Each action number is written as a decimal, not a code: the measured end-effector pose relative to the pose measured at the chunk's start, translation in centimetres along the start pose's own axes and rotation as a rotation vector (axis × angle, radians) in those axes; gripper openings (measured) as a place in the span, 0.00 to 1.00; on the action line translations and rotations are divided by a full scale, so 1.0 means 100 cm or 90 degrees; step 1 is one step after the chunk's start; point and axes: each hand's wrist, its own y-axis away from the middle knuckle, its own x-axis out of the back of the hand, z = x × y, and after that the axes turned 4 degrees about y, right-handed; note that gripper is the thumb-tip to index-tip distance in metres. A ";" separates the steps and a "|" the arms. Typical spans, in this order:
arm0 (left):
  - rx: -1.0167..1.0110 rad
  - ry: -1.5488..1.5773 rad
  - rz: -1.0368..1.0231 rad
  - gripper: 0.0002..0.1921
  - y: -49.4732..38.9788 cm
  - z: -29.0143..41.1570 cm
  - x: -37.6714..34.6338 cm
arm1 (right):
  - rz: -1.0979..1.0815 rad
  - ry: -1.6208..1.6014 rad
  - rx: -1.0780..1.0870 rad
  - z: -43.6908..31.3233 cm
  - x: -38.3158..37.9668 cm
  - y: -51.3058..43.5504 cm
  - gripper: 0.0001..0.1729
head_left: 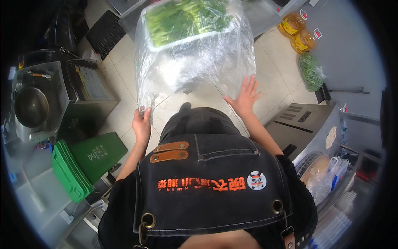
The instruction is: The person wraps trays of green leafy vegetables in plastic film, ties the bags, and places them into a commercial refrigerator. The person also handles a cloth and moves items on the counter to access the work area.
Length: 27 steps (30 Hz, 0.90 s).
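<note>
A large clear plastic bag lies over a white tray or basket filled with leafy green vegetables, in front of me at the top of the view. My left hand pinches the bag's near left edge between thumb and fingers. At the near right corner of the bag is my right hand, its fingers spread, its fingertips at or beside the plastic; whether they touch it cannot be told. The near part of the bag hangs loose between both hands, over the tiled floor.
On the left stand a green wheeled bin and a steel counter holding a metal bowl. Oil jugs and bagged greens rest on the floor at right. A steel cabinet stands near my right arm.
</note>
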 end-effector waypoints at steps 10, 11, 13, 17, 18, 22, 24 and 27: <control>0.026 0.178 0.100 0.08 0.028 -0.039 0.007 | 0.135 -0.196 -0.114 0.147 0.004 -0.031 0.28; 0.039 0.267 0.135 0.07 0.031 -0.037 0.009 | 0.174 -0.248 -0.042 0.154 0.014 -0.025 0.25; -0.054 0.360 0.154 0.08 0.037 -0.026 0.008 | 0.216 -0.376 0.034 0.163 0.045 -0.011 0.18; -0.081 0.408 0.124 0.10 0.054 0.014 0.001 | 0.107 -0.339 0.077 0.131 0.098 0.007 0.18; -0.089 0.438 0.126 0.12 0.055 0.026 -0.001 | 0.134 -0.456 -0.022 0.117 0.111 0.003 0.18; -0.148 0.424 0.168 0.17 0.051 0.067 0.003 | 0.439 -0.716 0.013 0.066 0.166 -0.004 0.16; -0.125 0.393 0.174 0.19 0.050 0.078 0.002 | 0.599 -0.755 0.209 0.041 0.184 0.002 0.16; -0.105 0.379 0.160 0.21 0.054 0.080 -0.004 | -0.023 -0.599 0.586 -0.003 0.177 0.010 0.16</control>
